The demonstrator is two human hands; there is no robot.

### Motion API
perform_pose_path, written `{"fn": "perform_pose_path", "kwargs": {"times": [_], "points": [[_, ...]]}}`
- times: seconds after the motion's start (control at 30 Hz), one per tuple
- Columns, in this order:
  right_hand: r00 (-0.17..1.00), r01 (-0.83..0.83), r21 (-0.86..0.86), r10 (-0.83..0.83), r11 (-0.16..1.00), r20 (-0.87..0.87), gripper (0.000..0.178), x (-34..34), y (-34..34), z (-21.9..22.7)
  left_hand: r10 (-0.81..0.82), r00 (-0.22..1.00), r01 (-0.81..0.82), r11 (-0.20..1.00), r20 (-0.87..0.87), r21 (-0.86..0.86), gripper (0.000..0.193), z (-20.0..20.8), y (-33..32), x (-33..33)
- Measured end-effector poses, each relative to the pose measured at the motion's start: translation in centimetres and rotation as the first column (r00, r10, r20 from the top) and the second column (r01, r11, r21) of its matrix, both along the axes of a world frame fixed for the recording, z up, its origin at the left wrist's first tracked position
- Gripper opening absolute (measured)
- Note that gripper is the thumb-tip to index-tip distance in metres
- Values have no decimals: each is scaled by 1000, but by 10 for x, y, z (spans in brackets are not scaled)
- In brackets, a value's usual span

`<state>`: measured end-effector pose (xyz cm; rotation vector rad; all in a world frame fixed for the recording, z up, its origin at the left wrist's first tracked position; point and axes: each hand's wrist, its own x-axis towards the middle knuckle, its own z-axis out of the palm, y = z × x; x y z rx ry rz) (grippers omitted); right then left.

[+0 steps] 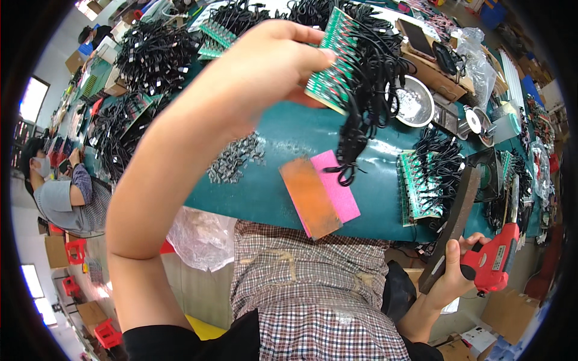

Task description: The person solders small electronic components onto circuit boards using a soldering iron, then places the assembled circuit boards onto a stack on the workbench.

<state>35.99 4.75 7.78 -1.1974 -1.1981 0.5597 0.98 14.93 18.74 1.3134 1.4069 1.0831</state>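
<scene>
My left hand [286, 57] reaches across to the far side of the bench, its fingers closed on a green circuit board panel [334, 63]. Black cables [373, 78] hang from the panel's right side in a thick bundle. At the lower right, my right hand [448, 280] is closed around a red and black soldering gun [494, 262] with a thin metal tip. A long dark bar [454, 225] lies against that same hand by the thumb; whether it is gripped too, I cannot tell. Below the hanging cables lie an orange pad [310, 197] and a pink sheet [338, 189].
Small metal parts [238, 159] are heaped on the green bench [271, 207]. More boards with cables [421, 183] rest at right, near a metal bowl [415, 102] and a solder spool [471, 122]. Cable piles [153, 57] fill the far left. Another person [60, 189] sits at left.
</scene>
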Motion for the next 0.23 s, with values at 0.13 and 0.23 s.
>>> {"fn": "perform_pose_path", "kwargs": {"times": [0.13, 0.23], "points": [[1000, 13, -13, -13, 1000, 14, 53, 1, 1, -2, 126, 920, -112, 992, 370, -60, 52, -43, -34, 38], [998, -4, -60, 0, 998, -60, 50, -2, -1, -1, 184, 873, -120, 979, 451, -167, 66, -108, -71, 46]]}}
